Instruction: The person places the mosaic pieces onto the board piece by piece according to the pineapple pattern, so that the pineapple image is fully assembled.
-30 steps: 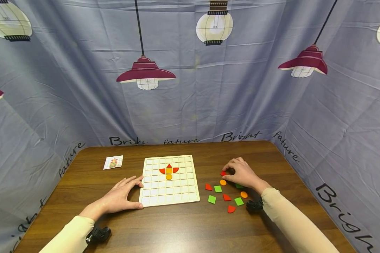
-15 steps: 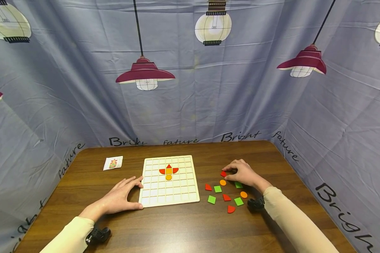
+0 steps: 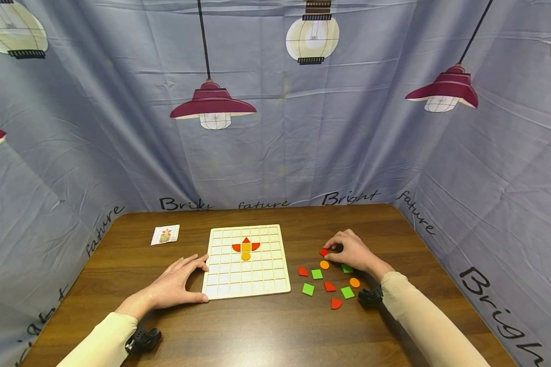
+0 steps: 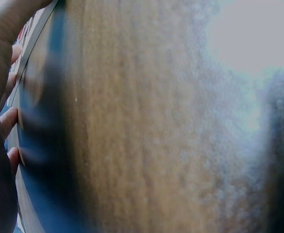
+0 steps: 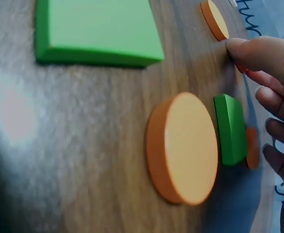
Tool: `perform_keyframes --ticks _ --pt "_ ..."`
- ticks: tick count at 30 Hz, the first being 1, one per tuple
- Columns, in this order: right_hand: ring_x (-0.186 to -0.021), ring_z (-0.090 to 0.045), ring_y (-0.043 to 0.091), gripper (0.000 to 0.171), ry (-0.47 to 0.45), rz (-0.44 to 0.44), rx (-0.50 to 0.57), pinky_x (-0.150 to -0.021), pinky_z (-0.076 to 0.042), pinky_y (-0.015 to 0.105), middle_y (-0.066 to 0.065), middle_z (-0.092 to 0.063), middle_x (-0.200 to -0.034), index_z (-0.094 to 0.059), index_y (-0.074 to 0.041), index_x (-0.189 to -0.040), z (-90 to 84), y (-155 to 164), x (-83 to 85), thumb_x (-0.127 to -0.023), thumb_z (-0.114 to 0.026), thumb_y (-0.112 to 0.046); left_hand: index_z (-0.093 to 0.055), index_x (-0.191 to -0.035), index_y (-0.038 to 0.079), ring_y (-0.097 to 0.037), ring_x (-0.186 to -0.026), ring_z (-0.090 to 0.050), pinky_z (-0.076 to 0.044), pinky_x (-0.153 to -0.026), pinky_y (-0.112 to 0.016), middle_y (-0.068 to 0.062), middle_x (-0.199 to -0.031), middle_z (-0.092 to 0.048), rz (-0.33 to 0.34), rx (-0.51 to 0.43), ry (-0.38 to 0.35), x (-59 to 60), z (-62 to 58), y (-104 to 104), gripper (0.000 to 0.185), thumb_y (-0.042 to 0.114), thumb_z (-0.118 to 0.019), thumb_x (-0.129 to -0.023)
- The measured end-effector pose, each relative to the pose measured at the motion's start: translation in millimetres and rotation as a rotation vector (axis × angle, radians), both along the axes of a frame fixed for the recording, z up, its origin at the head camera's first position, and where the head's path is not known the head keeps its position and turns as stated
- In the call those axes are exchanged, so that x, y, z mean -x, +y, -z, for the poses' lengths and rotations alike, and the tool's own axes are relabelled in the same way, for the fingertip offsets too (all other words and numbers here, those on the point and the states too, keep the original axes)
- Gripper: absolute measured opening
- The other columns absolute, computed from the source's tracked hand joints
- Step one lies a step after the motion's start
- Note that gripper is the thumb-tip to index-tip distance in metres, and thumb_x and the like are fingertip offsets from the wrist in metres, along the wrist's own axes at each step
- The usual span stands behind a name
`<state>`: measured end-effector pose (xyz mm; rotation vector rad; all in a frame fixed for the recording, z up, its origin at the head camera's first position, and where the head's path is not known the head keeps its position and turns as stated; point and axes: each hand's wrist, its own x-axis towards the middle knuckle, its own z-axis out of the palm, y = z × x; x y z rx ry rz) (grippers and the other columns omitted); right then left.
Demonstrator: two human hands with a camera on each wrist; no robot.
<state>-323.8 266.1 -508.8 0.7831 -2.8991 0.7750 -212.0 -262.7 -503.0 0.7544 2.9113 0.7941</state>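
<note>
Right hand: [image 3: 352,252] on the surface right of the board, fingers curled, thumb and fingertips pinching a red piece [image 3: 323,252] at the far edge of the loose pieces.
Left hand: [image 3: 176,283] flat, fingers relaxed and apart, touching the board's left near edge; holds nothing.
Board: [image 3: 261,283] pale grid at centre; red, yellow and orange figure [image 3: 245,248] set in its far rows.
Loose pieces: orange disc [image 3: 324,265], green squares and red pieces near the right hand.
Card: [image 3: 165,235] far left on the surface.
</note>
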Motion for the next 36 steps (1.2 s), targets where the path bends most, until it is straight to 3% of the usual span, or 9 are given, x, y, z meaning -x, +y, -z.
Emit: perform_keyframes --ticks 6,11,24,36 --pt "-0.096 -0.047 0.015 0.023 0.034 -0.005 0.012 -0.083 -0.039 0.037 -0.013 -0.062 -0.093 -0.077 -0.027 -0.100 -5.3 -14 1.9 -0.083 -0.086 -0.039 -0.058 -0.123 0.023 -0.043 -0.147 -0.033 -0.018 -0.118 -0.067 -0.009 -0.161 -0.041 0.008 0.003 0.019 0.5 -0.1 0 0.064 0.062 -0.081 -0.078" --pt "-0.097 -0.046 0.013 0.020 0.023 -0.039 0.029 -0.084 -0.042 0.035 -0.015 -0.061 -0.093 -0.077 -0.030 -0.101 -15.7 -46 5.3 -0.084 -0.084 -0.038 -0.058 -0.123 0.024 -0.043 -0.147 -0.033 -0.018 -0.117 -0.068 -0.008 -0.161 -0.041 0.005 0.006 0.011 0.2 -1.9 0 0.063 0.063 -0.080 -0.078" --pt "-0.093 -0.045 0.011 0.018 0.039 -0.288 -0.052 -0.082 -0.044 0.031 -0.014 -0.060 -0.095 -0.076 -0.025 -0.103 -21.3 -159 8.4 -0.089 -0.078 -0.035 -0.058 -0.123 0.024 -0.042 -0.148 -0.032 -0.018 -0.118 -0.067 -0.008 -0.161 -0.040 0.009 0.006 -0.003 0.0 -2.6 0 0.064 0.064 -0.079 -0.078" --pt "-0.090 -0.045 0.010 0.017 0.057 -0.327 -0.086 -0.086 -0.042 0.029 -0.016 -0.057 -0.088 -0.078 -0.023 -0.102 -12.8 -183 12.9 -0.087 -0.077 -0.032 -0.058 -0.122 0.022 -0.043 -0.147 -0.033 -0.019 -0.118 -0.066 -0.009 -0.160 -0.041 0.017 -0.002 0.014 1.9 -1.0 -1 0.065 0.064 -0.080 -0.078"
